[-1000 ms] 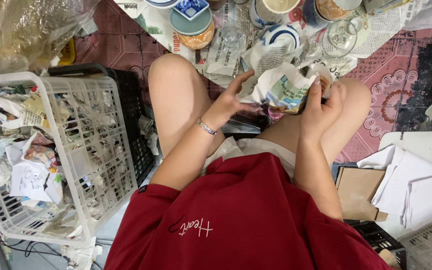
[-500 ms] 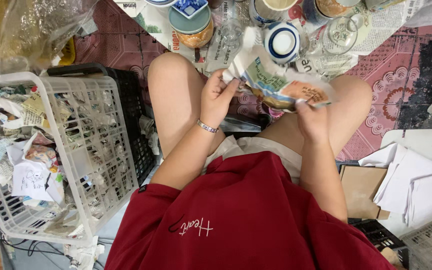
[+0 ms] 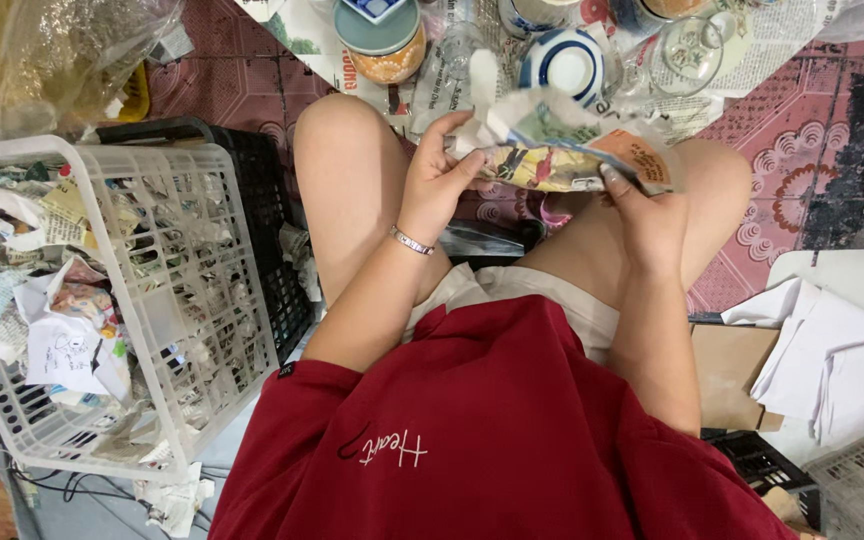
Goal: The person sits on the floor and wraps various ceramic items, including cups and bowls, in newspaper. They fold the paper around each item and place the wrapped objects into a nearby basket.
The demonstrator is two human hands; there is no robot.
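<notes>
I sit with my knees bent, wearing a red shirt. Both hands hold a crumpled sheet of printed paper [image 3: 562, 150] stretched between them above my lap. My left hand [image 3: 439, 175] grips its left end with fingers curled; a thin bracelet circles that wrist. My right hand [image 3: 647, 215] pinches the right end near an orange patch. Whatever the paper wraps is hidden from me. Just beyond the paper stands a blue-and-white ceramic bowl [image 3: 567, 58] on newspaper.
A white plastic basket [image 3: 202, 330] full of crumpled paper scraps sits at my left, with a black crate [image 3: 262, 200] behind it. Ceramic dishes and glassware [image 3: 692, 45] lie on newspaper ahead. White paper sheets [image 3: 832, 350] and cardboard [image 3: 732, 370] lie at my right.
The paper was bunched around something between my hands; both hands have pulled it open and flatter. My hands moved slightly apart.
</notes>
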